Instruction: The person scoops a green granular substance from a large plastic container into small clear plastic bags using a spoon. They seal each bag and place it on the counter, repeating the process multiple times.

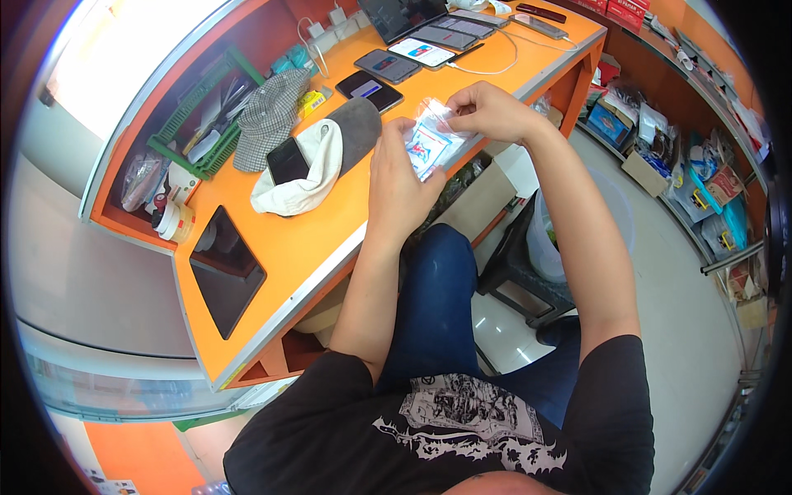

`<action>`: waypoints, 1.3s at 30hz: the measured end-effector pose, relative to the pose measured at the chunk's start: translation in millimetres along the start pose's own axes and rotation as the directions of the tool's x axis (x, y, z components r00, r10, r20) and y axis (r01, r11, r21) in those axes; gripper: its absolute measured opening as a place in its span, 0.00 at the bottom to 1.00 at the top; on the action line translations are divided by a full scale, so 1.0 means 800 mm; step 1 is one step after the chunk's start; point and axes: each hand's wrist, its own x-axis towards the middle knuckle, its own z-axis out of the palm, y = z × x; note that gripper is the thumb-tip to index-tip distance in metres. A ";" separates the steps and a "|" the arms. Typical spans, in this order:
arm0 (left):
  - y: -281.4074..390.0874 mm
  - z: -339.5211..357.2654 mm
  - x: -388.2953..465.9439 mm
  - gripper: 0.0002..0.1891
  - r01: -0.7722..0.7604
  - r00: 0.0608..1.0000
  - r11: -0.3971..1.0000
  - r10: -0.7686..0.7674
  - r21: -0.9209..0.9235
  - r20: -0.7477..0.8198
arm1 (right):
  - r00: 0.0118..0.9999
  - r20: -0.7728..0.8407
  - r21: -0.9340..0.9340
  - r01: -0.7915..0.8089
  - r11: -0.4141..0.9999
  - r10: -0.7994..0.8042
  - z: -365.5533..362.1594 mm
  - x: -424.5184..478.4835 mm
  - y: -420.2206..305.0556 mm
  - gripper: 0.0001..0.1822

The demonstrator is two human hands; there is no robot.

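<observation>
My left hand (402, 176) holds a small clear plastic bag (428, 148) with a blue and red print, at the front edge of the orange table (322, 238). At the bag's upper end, the fingertips of my right hand (486, 111) pinch the plastic. What the bag contains cannot be made out. Beside my left hand lies a cap with a grey brim (356, 127) and a white crown (322, 185). A dark phone (288, 162) rests in that cap. Just beyond the bag is another dark phone (369, 91) with a lit patch on its screen.
Several phones, including a grey one (388, 65) and a white-screened one (422, 52), lie near a laptop (402, 15). A white cable (489, 72) crosses the table. To the left are a checked cap (272, 117), a green basket (216, 164), a jar (176, 223) and a black tablet (227, 272).
</observation>
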 end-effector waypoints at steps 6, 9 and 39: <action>0.002 0.004 0.001 0.29 0.029 0.999 0.996 -0.026 0.080 -0.040 | 0.953 -0.293 0.136 -0.038 0.990 0.077 0.009 0.011 0.011 0.16; -0.002 0.006 0.000 0.24 0.023 0.998 0.990 -0.015 0.143 -0.059 | 0.932 -0.339 0.174 -0.069 0.982 0.125 0.008 0.020 0.021 0.15; -0.002 0.011 -0.002 0.18 -0.001 0.998 0.920 0.026 0.391 -0.059 | 0.790 -0.602 -0.203 -0.295 0.934 0.119 -0.022 0.060 0.075 0.19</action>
